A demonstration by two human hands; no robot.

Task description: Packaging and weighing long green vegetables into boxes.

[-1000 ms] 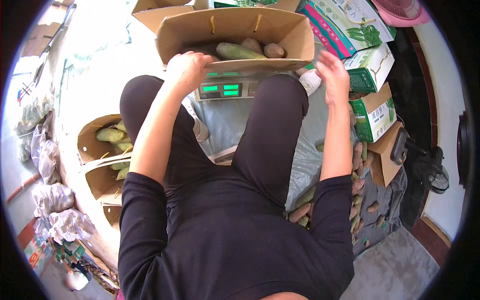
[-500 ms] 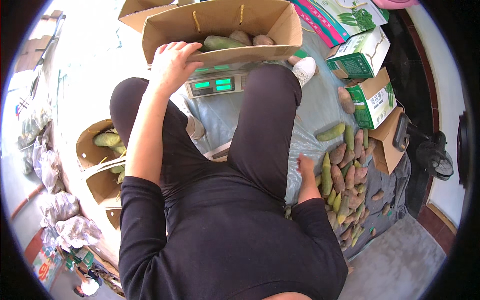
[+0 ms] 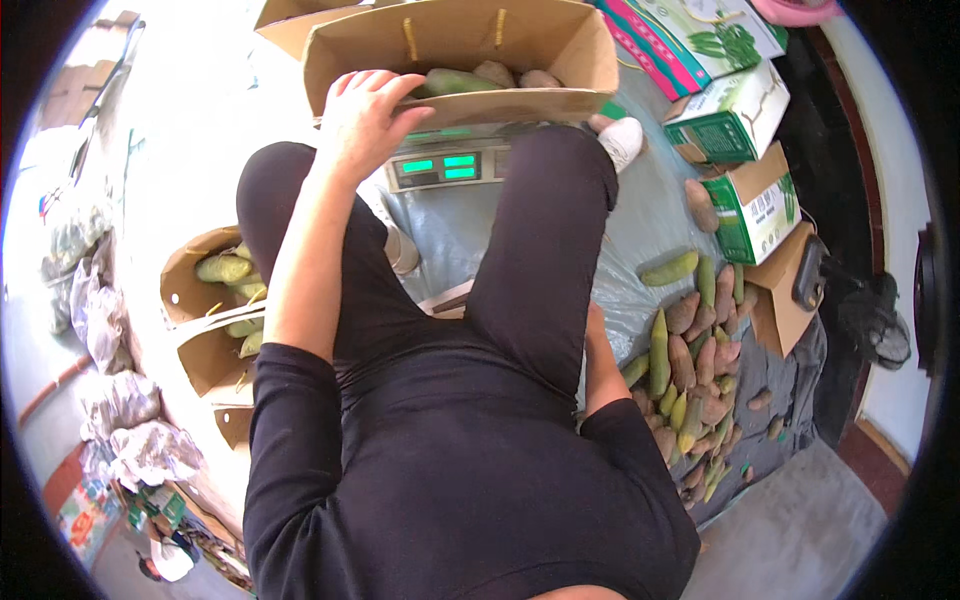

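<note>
Head view, right hand (image 3: 597,322): mostly hidden behind the right thigh (image 3: 540,220); only a sliver shows above the wrist. Open or closed, holding or bare: cannot tell. Nearest to it is the pile (image 3: 688,370).
Left hand (image 3: 362,125): in full view, straddling the near rim of the box (image 3: 455,48) at its left end, fingers curled inside, thumb spread against the outer face. It holds the rim; how firmly, cannot tell.
Box, hidden parts: far rim cut by the upper picture edge; left end of the interior covered by the fingers; underside out of sight.
Box, place: between and beyond the knees, just over the scale (image 3: 440,168); actual contact hidden.
Box, looks: plain brown card inside, top open, two yellow cord loops on the far wall.
Box, contents: one long green gourd (image 3: 460,82), lying flat; blunt brown roots (image 3: 540,79) behind and beside it, lower portions masked by the near wall.
Scale display: green lit panels; platform hidden.
</note>
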